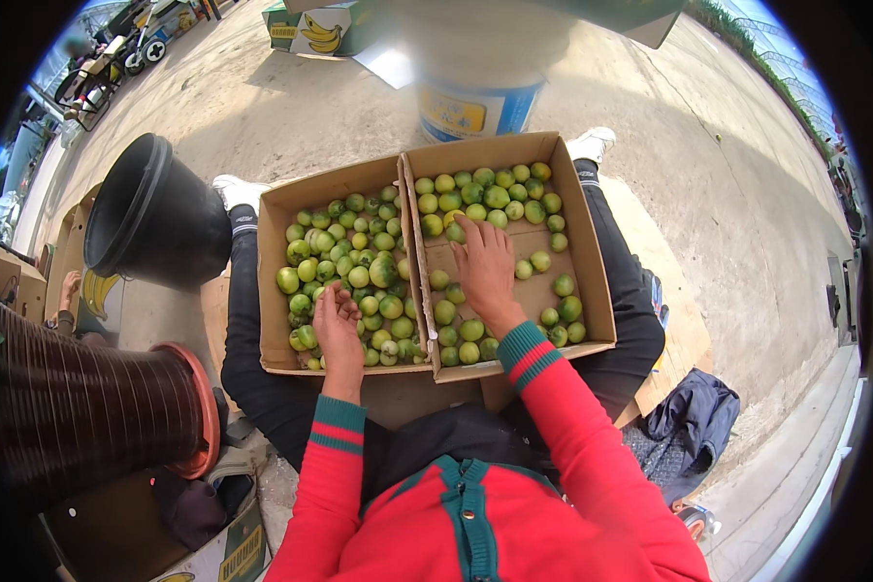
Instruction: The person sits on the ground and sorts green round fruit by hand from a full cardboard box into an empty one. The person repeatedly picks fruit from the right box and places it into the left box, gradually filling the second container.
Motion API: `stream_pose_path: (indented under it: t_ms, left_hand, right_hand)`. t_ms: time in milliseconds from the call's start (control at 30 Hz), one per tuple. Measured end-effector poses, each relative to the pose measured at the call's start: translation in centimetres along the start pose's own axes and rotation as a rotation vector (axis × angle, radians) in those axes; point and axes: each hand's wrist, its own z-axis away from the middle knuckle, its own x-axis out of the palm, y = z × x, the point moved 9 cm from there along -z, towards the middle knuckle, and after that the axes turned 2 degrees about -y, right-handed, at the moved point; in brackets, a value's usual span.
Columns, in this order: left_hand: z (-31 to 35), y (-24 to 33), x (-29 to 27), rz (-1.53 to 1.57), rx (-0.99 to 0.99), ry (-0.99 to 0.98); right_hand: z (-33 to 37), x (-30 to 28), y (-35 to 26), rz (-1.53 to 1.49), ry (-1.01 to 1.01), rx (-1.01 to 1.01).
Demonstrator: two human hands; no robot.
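Two cardboard boxes stand side by side between my outstretched legs. The left box (274, 242) is heaped with green tomatoes (357, 276), some yellowish, some with dark green patches. In the right box (592, 262), green tomatoes (497, 197) lie along the far end and down both sides, with bare cardboard showing in the middle. My left hand (339, 335) is over the near part of the left heap, its fingers loosely extended with nothing visible in them. Reaching into the right box, my right hand (487, 270) has thumb and fingers around a green tomato (456, 233) beside the dividing wall.
A large black bucket (131, 213) stands left of my leg. Beyond the boxes is a white and blue bucket (480, 97). At near left lies a brown ribbed container with a red rim (199, 407). Dark clothing (691, 427) lies at right. Another person's hand (71, 286) shows at far left.
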Motion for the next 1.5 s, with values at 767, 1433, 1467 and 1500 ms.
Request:
stream_pose_path:
  t_ms: [767,1433,1467,1500]
  left_hand:
    - [-0.3,-1.5,-1.8,0.120,-0.102,0.200]
    - [0.3,-0.3,1.5,-0.284,-0.012,-0.041]
    - [0.3,-0.3,2.0,-0.301,-0.014,-0.076]
    - [0.3,-0.4,2.3,-0.267,-0.014,-0.125]
  right_hand:
    - [2.7,6.3,2.6,0.064,-0.463,0.084]
    - [1.7,8.1,2.7,-0.077,-0.392,0.168]
    - [1.7,7.8,2.9,-0.060,-0.378,0.217]
    - [1.0,6.3,2.1,-0.103,-0.261,0.165]
